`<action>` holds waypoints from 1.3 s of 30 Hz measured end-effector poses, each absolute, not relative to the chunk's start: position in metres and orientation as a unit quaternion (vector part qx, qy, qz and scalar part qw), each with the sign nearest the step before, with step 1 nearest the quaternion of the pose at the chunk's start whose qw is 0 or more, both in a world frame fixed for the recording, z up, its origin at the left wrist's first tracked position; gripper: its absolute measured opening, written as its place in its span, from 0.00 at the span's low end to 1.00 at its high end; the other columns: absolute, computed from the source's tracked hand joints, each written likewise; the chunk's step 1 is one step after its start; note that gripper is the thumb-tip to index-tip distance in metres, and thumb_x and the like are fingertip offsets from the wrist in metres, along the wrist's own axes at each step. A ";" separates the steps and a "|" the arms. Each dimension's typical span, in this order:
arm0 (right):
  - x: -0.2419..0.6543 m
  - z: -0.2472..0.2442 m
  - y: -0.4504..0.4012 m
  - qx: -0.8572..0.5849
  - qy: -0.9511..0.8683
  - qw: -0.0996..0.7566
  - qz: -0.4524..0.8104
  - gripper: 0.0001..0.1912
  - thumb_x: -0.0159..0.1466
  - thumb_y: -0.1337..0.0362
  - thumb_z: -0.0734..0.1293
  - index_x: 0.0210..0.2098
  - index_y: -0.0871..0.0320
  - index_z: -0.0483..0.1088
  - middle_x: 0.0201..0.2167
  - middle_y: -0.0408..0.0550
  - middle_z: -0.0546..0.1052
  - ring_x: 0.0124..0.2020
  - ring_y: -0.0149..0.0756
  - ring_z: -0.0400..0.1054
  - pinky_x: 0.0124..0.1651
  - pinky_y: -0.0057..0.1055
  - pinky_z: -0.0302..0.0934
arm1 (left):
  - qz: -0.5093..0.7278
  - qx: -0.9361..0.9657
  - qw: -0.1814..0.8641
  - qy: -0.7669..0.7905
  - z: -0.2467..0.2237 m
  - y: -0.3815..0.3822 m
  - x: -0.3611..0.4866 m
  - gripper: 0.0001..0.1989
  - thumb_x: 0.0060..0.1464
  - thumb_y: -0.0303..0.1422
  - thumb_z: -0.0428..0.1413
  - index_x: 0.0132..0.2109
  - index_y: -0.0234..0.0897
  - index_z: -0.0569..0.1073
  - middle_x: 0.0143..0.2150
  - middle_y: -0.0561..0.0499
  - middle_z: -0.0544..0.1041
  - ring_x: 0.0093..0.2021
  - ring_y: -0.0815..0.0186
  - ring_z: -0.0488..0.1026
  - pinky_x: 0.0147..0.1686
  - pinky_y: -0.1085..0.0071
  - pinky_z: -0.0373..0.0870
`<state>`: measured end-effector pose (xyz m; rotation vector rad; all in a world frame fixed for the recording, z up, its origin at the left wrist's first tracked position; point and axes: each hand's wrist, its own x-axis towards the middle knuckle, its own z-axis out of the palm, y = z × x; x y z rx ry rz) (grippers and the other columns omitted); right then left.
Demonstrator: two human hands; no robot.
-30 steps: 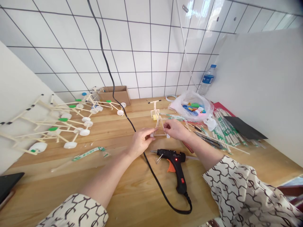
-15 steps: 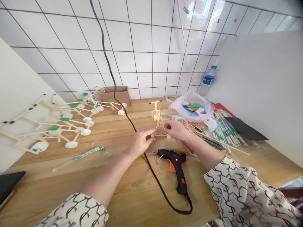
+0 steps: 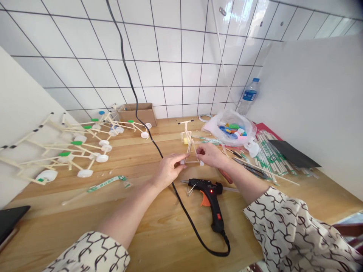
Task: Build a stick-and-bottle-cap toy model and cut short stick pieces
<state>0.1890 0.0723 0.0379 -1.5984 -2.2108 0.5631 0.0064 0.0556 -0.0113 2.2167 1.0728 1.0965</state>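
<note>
A small tricycle model (image 3: 186, 132) made of pale wooden sticks stands upright on the wooden table, with dark-tipped handlebars at its far end and a yellow wheel at the front. My left hand (image 3: 170, 168) pinches its near left side by a white wheel. On the opposite side, my right hand (image 3: 210, 155) has thumb and forefinger closed on a slanting stick of the frame. The fingers partly cover the joints. Just in front of both hands lies a black glue gun (image 3: 208, 189) with an orange trigger and a glowing red light.
Several finished-looking stick tricycles (image 3: 76, 147) crowd the left side. A black cord (image 3: 150, 138) crosses the table. At the back stand a cardboard box (image 3: 140, 113), a plastic bag of coloured caps (image 3: 234, 128) and a bottle (image 3: 249, 96). Wrapped chopsticks (image 3: 272, 153) and scissors (image 3: 251, 169) lie right.
</note>
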 end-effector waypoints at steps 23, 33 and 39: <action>0.189 0.038 0.072 -0.574 -0.764 0.202 0.215 0.08 0.55 0.66 0.64 0.20 0.60 0.65 0.19 0.41 0.69 0.22 0.28 0.61 0.26 0.25 0.51 | 0.399 0.798 0.233 0.387 -0.013 0.056 0.006 0.19 0.47 0.24 0.58 0.48 0.38 0.73 0.43 0.48 0.77 0.43 0.61 0.73 0.46 0.64 0.68; 0.187 0.047 0.077 -0.595 -0.716 0.274 0.243 0.04 0.56 0.68 0.63 0.32 0.62 0.67 0.26 0.46 0.73 0.27 0.30 0.66 0.31 0.26 0.57 | 0.400 0.795 0.246 0.384 -0.014 0.058 0.005 0.20 0.46 0.23 0.57 0.48 0.40 0.73 0.45 0.48 0.76 0.44 0.61 0.73 0.46 0.64 0.68; 0.191 0.051 0.080 -0.580 -0.712 0.300 0.258 0.18 0.55 0.71 0.63 0.45 0.61 0.65 0.23 0.40 0.71 0.25 0.29 0.65 0.31 0.25 0.57 | 0.396 0.799 0.237 0.386 -0.014 0.058 0.005 0.21 0.46 0.22 0.56 0.49 0.40 0.72 0.45 0.48 0.76 0.46 0.61 0.72 0.48 0.63 0.67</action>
